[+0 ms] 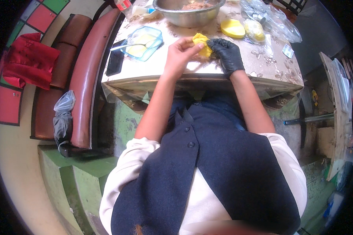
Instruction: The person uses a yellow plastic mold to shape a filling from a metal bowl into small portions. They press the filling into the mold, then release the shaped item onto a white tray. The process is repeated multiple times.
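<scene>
Over the near part of the table, my bare left hand [178,56] pinches a folded yellow dough wrapper [201,40] between thumb and fingers. Opposite it, my right hand [227,54], in a black glove, grips the wrapper's other side. Whether anything lies inside the folds is hidden. Beyond my right hand sits a stack of round yellow wrappers [232,28]. A large metal bowl [172,16] at the far side holds pinkish minced meat [197,5]. Left of my hands stands a clear bluish container [156,44] with yellow liquid, and a spoon [125,46] rests across it.
A dark phone [115,62] lies at the left edge of the patterned tablecloth [270,70]. Next to the stack is a plastic-wrapped yellow bundle [254,30], with crumpled clear bags [282,25] behind. A reddish bench [84,86] stands left; a wooden board [331,102] leans right.
</scene>
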Available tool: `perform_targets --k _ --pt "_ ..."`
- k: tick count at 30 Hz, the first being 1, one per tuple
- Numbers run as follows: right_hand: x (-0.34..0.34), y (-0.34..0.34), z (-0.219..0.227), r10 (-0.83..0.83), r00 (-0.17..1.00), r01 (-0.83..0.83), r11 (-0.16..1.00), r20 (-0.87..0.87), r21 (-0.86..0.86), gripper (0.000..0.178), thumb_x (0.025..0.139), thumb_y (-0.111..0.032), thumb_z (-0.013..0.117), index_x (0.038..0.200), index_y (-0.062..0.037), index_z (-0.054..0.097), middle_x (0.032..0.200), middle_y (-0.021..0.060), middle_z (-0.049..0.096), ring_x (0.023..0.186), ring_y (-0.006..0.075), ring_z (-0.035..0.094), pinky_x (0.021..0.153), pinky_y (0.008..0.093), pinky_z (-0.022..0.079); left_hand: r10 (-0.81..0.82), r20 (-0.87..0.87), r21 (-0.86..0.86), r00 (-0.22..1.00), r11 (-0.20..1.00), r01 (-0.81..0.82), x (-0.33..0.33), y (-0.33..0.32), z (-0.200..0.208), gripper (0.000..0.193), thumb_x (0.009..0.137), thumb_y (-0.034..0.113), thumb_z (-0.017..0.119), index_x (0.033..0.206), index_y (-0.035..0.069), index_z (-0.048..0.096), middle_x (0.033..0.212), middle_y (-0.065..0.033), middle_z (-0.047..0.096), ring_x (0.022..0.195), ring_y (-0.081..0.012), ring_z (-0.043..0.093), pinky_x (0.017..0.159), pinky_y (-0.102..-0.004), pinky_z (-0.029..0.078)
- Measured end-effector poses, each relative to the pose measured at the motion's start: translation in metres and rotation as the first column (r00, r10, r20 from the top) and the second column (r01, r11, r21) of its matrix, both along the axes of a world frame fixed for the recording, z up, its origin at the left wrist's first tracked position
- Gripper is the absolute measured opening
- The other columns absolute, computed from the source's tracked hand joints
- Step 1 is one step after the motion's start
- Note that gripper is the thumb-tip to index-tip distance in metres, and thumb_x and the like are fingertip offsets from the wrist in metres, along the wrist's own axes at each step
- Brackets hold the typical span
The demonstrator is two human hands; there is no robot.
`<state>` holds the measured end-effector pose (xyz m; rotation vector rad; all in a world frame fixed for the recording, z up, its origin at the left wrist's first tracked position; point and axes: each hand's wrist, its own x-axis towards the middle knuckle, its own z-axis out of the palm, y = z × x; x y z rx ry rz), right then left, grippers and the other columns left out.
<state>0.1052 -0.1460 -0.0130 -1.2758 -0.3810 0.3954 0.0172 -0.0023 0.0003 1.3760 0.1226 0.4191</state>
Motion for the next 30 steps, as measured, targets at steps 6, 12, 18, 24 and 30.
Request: perform_targets --k 6,12,18,24,30 --pt "0.0021 -0.0002 -0.0054 -0.054 0.994 0.051 0.998 0.093 0.037 0.026 0.089 -0.024 0.067 0.1 -0.0013 0.068 0.081 0.003 0.066 0.065 0.009 0.056 0.058 0.024 0.046 0.016 0.004 -0.032 1.0 0.999 -0.016 0.0004 0.0008 0.0002 0.034 0.083 0.011 0.073 0.111 -0.005 0.061 0.098 -0.0116 0.069 0.084 -0.0132 0.066 0.07 -0.023 0.053" --pt "0.0009 -0.0003 -0.0044 0.015 0.998 -0.012 0.999 0.062 -0.049 0.025 0.089 -0.025 0.067 0.096 -0.0011 0.068 0.079 0.0027 0.065 0.063 0.0085 0.054 0.057 0.025 0.045 0.017 0.004 -0.053 1.0 0.998 -0.017 0.0 0.0013 0.0013 0.034 0.084 0.009 0.071 0.113 -0.005 0.059 0.101 -0.0123 0.068 0.085 -0.0143 0.067 0.071 -0.0239 0.054" --pt "0.0005 -0.0013 -0.004 0.019 0.997 -0.011 0.995 0.076 -0.104 0.019 0.089 -0.014 0.066 0.102 -0.0002 0.069 0.091 0.0031 0.068 0.076 0.008 0.06 0.066 0.0238 0.05 0.004 0.013 -0.045 1.0 0.999 -0.003 -0.0032 -0.0007 0.0048 0.034 0.085 0.009 0.071 0.113 -0.006 0.059 0.103 -0.0133 0.067 0.087 -0.0166 0.067 0.073 -0.0263 0.056" --pt "-0.0015 0.0001 -0.0044 -0.014 0.997 0.02 0.996 0.07 -0.083 0.021 0.088 -0.017 0.068 0.099 0.0007 0.068 0.085 0.0032 0.067 0.069 0.0084 0.058 0.06 0.0241 0.048 -0.009 -0.009 -0.056 1.0 0.998 0.009 -0.0036 -0.0018 0.0075 0.034 0.086 0.008 0.069 0.114 -0.007 0.057 0.103 -0.0142 0.067 0.088 -0.0178 0.067 0.074 -0.0281 0.057" --pt "-0.0029 -0.0006 -0.0002 -0.024 0.995 0.033 0.996 0.098 -0.085 0.022 0.086 -0.021 0.07 0.095 -0.0006 0.069 0.077 0.0032 0.065 0.062 0.009 0.055 0.056 0.0241 0.046 -0.052 -0.04 -0.065 0.998 0.997 0.049 -0.001 0.0035 0.0058 0.034 0.086 0.008 0.069 0.114 -0.007 0.057 0.103 -0.0145 0.067 0.089 -0.0178 0.067 0.075 -0.028 0.057"
